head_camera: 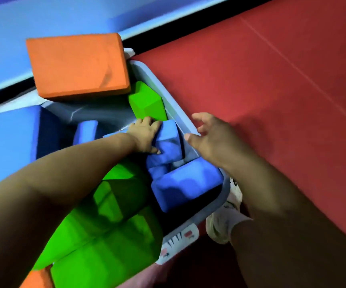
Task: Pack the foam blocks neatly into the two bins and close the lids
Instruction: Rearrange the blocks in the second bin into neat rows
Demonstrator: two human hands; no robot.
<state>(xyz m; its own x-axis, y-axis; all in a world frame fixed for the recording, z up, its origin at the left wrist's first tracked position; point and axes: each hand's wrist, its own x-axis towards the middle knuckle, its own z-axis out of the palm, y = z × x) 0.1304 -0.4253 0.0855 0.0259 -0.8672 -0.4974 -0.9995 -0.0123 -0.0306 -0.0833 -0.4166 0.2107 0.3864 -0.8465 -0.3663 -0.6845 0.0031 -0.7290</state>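
A grey bin (174, 104) holds several foam blocks. My left hand (145, 135) reaches into it and grips a blue block (168, 140) near the right wall. Just beyond that hand sits a green block (147, 102). An orange block (78, 65) lies across the bin's far corner. More blue blocks (186, 181) and green blocks (109, 242) fill the near part. My right hand (211, 136) hovers over the bin's right rim with fingers spread, holding nothing. Only one bin shows; I see no lid.
A red mat (272, 90) covers the floor to the right. A blue padded wall (43, 13) runs along the back. A large blue block (10, 138) stands at the left. My shoe (222, 223) is beside the bin's near right corner.
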